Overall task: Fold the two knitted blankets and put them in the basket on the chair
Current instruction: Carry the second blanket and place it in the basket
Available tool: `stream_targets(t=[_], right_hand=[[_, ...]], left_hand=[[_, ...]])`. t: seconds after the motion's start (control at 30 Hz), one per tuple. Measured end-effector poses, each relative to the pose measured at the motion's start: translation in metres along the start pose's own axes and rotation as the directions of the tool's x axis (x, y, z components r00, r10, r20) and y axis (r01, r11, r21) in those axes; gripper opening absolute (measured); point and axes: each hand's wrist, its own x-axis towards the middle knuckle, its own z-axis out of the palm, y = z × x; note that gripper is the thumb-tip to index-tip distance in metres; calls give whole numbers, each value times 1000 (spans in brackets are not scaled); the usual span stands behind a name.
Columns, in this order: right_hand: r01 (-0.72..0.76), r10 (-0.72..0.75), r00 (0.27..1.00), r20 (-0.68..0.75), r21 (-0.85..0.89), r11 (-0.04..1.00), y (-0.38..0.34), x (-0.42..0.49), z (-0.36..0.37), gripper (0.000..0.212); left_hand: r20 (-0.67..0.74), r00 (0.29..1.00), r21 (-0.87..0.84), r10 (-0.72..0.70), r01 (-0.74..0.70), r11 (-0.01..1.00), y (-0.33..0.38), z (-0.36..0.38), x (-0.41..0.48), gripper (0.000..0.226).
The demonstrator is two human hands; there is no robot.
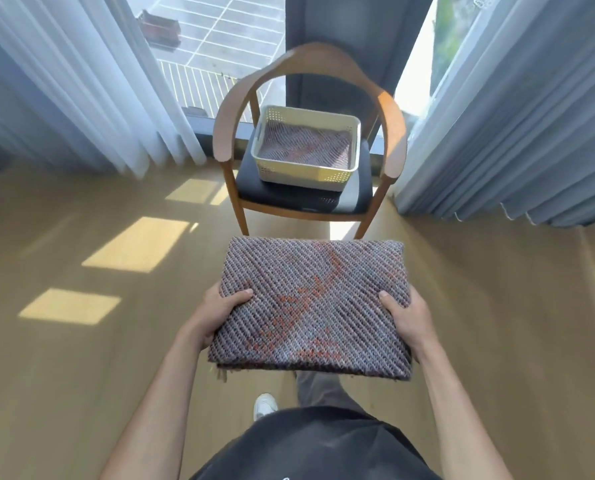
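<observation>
A folded knitted blanket [310, 303], grey-purple with orange patches, is held flat in the air in front of me. My left hand [216, 317] grips its left edge with the thumb on top. My right hand [405, 317] grips its right edge the same way. Ahead stands a wooden chair [227, 133] with a dark seat. A cream perforated basket [303, 173] sits on that seat. Inside the basket lies another folded knitted blanket [306, 147] of the same pattern.
Pale curtains [81, 81] hang left of the chair and grey-blue curtains [531, 116] hang to its right, with a window behind. The wooden floor [81, 341] has sunlit patches. My white shoe [265, 405] shows below the blanket.
</observation>
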Motion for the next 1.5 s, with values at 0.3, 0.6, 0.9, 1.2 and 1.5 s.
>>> stream_targets(t=[0.3,0.6,0.9,1.2,1.5], right_hand=[[63,-65,998,27,82,995,-79,122,-28,33],[-3,-10,996,91,143,990,-136,209,-36,53],[79,-79,997,-5,45,996,-186,300,-5,36],[-16,20,996,-85,50,999,-244,377,33,36],[-49,48,989,-138,-8,999,-267,445,33,38]], left_hand=[[-7,999,44,32,-31,999,117,47,88,55],[0,999,69,34,-34,997,197,68,153,53],[30,999,113,28,-32,993,280,52,249,45],[79,996,203,-28,11,979,365,30,335,49],[57,996,229,-64,49,972,411,52,403,43]])
